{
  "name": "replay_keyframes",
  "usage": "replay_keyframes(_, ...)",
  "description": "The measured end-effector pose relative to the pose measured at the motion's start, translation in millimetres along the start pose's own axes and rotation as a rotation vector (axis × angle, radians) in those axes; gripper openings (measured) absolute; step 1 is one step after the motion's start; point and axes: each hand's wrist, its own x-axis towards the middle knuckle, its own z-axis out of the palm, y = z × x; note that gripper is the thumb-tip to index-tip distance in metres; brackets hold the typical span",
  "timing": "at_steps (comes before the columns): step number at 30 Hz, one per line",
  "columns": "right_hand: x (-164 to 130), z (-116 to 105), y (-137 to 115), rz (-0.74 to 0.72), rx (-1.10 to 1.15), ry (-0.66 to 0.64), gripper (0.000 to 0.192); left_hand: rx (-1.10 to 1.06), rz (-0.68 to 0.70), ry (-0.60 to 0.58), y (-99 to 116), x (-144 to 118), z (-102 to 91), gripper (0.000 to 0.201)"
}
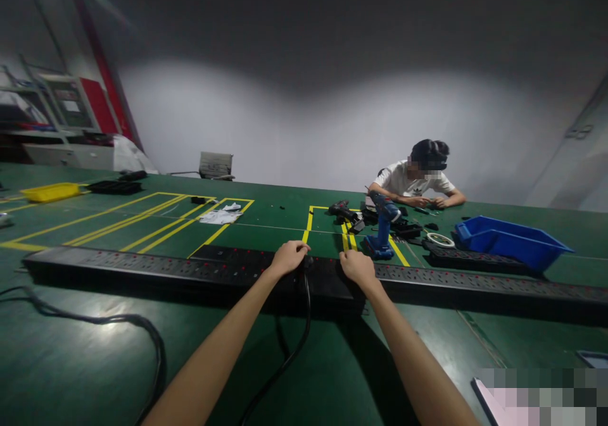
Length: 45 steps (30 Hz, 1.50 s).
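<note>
A long black power strip [142, 271] with rows of sockets and small red marks lies across the green table in front of me. My left hand [289, 258] is closed at a black plug [308, 263] on top of the strip's middle part. From that plug a black cable [304, 325] runs down toward me. My right hand [357, 266] rests to the right of the plug, its fingers curled over the far side of the black strip section; the fingertips are hidden. More black socket strip [475, 287] extends to the right.
A blue cordless drill [381, 226] stands just beyond my right hand, with a blue bin [508, 239] farther right. Another person [413, 182] leans on the far edge. A yellow tray [51, 192] lies far left. A second black cable [118, 318] curves at the left front.
</note>
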Motion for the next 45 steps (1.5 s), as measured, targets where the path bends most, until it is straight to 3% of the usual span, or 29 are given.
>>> replay_keyframes(8,-1.2,-0.9,-1.4,0.005,0.003,-0.002,0.049,0.159,0.115,0.014,9.1,-16.3,-6.7,0.03)
replay_keyframes(12,-2.5,-1.4,-1.0,-0.008,0.002,0.002,0.048,0.31,0.108,0.016,17.9,-27.6,-8.5,0.032)
replay_keyframes(16,-3.1,-0.3,-0.3,-0.01,0.005,0.01,0.047,0.325,0.081,-0.018,23.1,-31.1,-9.1,0.032)
replay_keyframes(21,-4.5,-0.8,-0.5,-0.021,0.009,0.024,0.047,0.363,0.109,0.029,21.3,-33.5,-7.3,0.029)
replay_keyframes(31,-8.5,-5.3,-2.7,-0.017,0.002,0.007,0.047,0.173,0.052,-0.017,6.2,-25.4,-8.2,0.024)
replay_keyframes(38,-9.1,-6.1,-2.5,-0.019,0.01,0.008,0.048,0.167,0.135,-0.034,0.6,-23.9,-7.8,0.025)
replay_keyframes(45,-10.4,-7.4,-4.0,-0.018,0.0,0.005,0.048,0.197,0.113,-0.049,1.6,-25.7,-11.8,0.021)
